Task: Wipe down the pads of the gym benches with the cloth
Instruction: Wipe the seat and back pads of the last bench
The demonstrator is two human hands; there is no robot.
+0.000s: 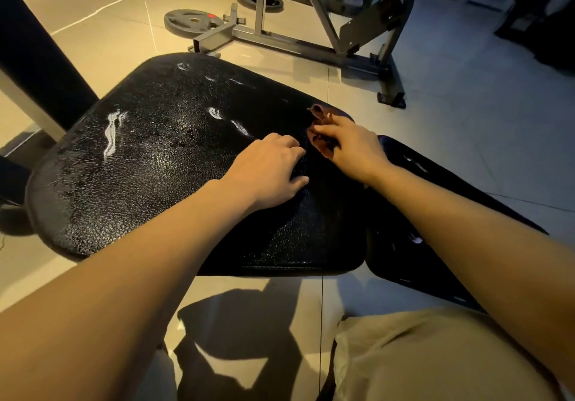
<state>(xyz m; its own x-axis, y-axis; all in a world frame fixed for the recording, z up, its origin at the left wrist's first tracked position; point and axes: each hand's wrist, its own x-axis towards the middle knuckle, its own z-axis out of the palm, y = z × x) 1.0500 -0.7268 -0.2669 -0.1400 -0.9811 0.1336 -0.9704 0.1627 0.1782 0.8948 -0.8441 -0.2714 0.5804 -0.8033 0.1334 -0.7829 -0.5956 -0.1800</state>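
Black textured vinyl bench pad [149, 164] – right hand [351, 145] pinches crumpled brown cloth [320, 133]; left hand [267, 167] rests, fingers loosely curled – bunched cloth risks streaks.

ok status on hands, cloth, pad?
Right hand grips cloth at pad edge. Left hand rests on pad. Nothing in the way.

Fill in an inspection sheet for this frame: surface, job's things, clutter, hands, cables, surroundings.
Surface: large black bench pad, textured, with pale scuffs; a second pad adjoins on the right.
Job's things: brown cloth, bunched near the large pad's far right edge.
Clutter: nothing seen on the pads.
Hands: left hand rests on the large pad holding nothing; right hand grips the cloth.
Cables: nothing seen.
Surroundings: tiled floor, metal rack frame, weight plate lying flat.
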